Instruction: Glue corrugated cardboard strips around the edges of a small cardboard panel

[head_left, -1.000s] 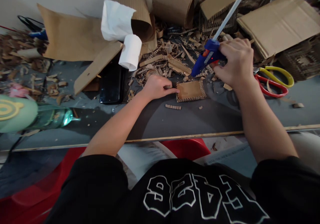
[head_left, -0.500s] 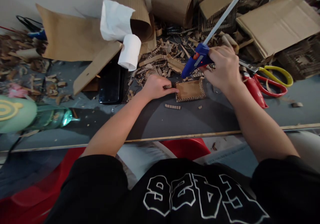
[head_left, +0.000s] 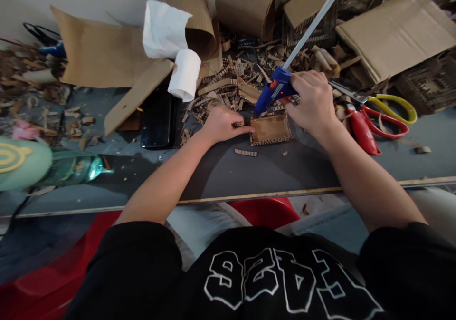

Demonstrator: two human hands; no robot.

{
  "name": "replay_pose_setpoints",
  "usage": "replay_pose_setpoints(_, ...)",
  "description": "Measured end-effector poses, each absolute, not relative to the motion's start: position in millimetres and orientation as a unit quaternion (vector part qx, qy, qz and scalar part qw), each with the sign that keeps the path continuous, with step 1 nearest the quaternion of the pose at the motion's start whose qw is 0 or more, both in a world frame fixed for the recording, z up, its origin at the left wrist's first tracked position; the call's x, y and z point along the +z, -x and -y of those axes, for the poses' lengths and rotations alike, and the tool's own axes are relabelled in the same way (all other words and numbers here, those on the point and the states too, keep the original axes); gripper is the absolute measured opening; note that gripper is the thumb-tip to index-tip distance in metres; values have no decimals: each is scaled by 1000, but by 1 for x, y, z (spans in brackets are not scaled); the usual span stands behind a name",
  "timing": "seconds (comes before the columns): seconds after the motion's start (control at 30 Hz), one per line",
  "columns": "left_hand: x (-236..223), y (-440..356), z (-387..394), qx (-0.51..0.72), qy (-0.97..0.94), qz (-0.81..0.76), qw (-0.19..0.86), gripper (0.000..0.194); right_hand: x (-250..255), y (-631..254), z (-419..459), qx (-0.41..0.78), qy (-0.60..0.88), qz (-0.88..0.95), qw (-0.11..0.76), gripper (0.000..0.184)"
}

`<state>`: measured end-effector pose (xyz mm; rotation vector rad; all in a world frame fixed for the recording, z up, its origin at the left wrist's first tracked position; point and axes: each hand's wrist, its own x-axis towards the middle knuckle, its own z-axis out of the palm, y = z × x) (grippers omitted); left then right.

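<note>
Glue gun [head_left: 273, 91]: blue plastic, smooth; small tray [head_left: 271, 129]: matt cardboard, rough corrugated edges; phone [head_left: 156, 125]: black, glossy; table [head_left: 213, 177]: matt grey

Scissors [head_left: 381, 113] and cardboard scraps [head_left: 237, 82] litter the table [head_left: 221, 177] (dark grey).

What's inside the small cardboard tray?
Tray shows only its brown base. Its near-left corner is partly hidden by the left hand; the blue glue gun obscures the far-left corner, so can't tell there.
</note>
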<state>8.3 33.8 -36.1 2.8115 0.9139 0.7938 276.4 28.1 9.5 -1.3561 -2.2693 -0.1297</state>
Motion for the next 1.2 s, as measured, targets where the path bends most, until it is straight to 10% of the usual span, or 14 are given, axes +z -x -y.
replay_pose_setpoints(1.2, -32, -9, -32, 244, -917, -310, 60, 74, 18, -276, -25, -29, 527, 825, 201, 33)
